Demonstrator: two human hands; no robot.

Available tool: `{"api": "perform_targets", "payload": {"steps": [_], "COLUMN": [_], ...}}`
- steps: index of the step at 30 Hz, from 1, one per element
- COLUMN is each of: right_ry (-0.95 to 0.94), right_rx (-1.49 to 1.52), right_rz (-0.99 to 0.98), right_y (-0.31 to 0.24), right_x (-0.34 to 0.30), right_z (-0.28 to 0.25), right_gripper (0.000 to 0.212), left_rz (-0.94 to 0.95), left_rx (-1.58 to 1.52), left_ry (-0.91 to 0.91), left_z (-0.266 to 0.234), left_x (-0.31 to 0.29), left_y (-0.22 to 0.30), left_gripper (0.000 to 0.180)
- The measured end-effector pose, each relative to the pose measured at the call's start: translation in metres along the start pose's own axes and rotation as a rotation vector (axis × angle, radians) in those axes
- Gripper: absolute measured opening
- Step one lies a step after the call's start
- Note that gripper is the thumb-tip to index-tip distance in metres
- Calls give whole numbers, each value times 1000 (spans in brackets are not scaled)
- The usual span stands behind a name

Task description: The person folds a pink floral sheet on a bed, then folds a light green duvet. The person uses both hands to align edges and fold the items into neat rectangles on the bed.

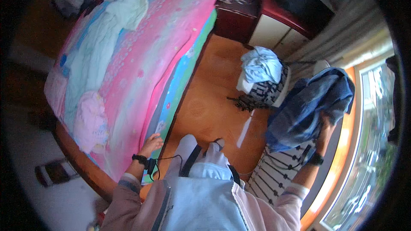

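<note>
While gripped, blue garment [306, 107] drapes over right hand [326, 125].

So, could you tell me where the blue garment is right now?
In the head view, the blue garment hangs on the person's right, gripped by the right hand, above a striped basket near the window.

A blue denim garment [306, 107] hangs bunched and crumpled in the air, gripped near its right side by the right hand [326, 125]. Its folds droop down and to the left, above a striped white laundry basket [280, 171] on the wooden floor [214, 85].
</note>
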State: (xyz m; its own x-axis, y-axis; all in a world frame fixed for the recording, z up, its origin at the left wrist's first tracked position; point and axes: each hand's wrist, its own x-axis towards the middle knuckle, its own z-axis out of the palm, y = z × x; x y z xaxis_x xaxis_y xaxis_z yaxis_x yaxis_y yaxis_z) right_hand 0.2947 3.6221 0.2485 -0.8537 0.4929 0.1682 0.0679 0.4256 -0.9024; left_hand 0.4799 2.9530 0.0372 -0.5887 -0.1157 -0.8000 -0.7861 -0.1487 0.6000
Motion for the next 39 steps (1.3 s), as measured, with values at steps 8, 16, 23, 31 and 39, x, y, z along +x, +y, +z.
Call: {"api": "perform_targets", "payload": {"steps": [8,16,23,31,39], "right_ry": [-92,-685,-928,-1064,-1284], "right_rx": [-67,-479,-552,-661,-691], "right_rz": [49,188,194,149,94], "right_y": [67,73,60,76,55], "right_x": [89,-70,-85,-56,-25], "right_z": [98,251,302,326,364], "right_gripper": [66,48,49,38,36], "left_rz": [8,220,352,339,-36], "left_rx": [103,491,773,666,500], "left_ry": [158,497,488,381,-289], "left_z": [-33,-73,-62,-39,39], "left_x": [81,224,301,320,264], "left_y": [19,81,117,120,87], "left_gripper": [58,57,59,59,42]}}
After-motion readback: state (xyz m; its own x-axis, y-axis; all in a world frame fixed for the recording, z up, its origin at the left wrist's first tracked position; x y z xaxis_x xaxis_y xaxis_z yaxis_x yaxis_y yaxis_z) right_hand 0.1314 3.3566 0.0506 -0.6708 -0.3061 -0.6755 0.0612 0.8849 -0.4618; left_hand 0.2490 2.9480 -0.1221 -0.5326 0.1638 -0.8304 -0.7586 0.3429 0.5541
